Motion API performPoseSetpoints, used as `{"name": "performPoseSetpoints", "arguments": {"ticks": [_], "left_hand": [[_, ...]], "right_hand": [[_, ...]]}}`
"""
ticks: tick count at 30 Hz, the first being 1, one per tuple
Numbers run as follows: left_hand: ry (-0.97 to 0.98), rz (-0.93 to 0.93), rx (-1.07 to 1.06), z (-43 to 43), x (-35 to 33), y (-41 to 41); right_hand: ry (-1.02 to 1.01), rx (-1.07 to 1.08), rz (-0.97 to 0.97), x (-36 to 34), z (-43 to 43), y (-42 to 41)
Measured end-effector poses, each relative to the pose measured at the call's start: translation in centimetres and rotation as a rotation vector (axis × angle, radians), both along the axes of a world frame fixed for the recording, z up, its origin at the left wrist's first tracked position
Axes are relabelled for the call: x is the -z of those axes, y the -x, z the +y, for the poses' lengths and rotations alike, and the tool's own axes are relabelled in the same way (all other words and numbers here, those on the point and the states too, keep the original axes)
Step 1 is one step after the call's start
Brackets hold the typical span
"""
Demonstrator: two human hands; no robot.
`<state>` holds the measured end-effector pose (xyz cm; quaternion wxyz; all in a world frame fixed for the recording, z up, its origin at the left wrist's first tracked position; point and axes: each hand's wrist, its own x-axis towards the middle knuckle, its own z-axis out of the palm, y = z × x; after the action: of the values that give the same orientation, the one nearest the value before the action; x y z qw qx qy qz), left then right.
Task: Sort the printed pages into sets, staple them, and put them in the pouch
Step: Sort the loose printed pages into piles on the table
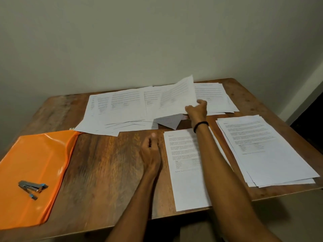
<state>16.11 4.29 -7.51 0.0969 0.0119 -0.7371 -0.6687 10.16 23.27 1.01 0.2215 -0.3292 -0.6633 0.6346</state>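
Right hand [196,110], frame centre: fingers pinch lifted page [176,96] above spread pages [118,109]. Left hand [151,152] on tabletop [104,163], fingers loosely curled, empty. Centre stack [185,186] and right stack [262,149] lie lower right. Orange pouch [35,163] lower left, stapler [32,187] lying on it.

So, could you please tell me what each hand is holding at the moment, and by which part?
The right hand pinches a lifted printed page by its near right corner. The left hand rests on the table, holding nothing.
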Motion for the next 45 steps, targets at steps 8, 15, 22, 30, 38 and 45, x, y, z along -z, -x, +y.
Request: {"name": "performPoseSetpoints", "arguments": {"ticks": [8, 15, 22, 30, 38, 45], "left_hand": [[-0.031, -0.048, 0.189, -1.1, -0.7, -0.7], [0.401, 0.17, 0.449, -0.5, -0.8, -1.6], [0.497, 0.073, 0.461, -0.3, 0.2, -1.7], [0.556, 0.193, 0.374, 0.3, 0.3, -1.6], [0.555, 0.137, 0.291, 0.4, 0.8, -0.8], [0.151, 0.024, 0.043, -0.2, 0.8, 0.0]], "right_hand": [[-0.212, -0.326, -0.54, 0.2, 2.8, -16.0], [-0.619, -0.299, -0.88, 1.5, 2.2, -21.1], [-0.782, -0.237, -0.544, 4.0, -1.7, -17.5], [-0.968, -0.28, -0.725, 9.4, -4.0, -17.7], [-0.801, -0.169, -0.484, 5.2, -3.7, -11.9], [-0.625, -0.261, -0.362, 4.4, -4.7, 0.9]]}}
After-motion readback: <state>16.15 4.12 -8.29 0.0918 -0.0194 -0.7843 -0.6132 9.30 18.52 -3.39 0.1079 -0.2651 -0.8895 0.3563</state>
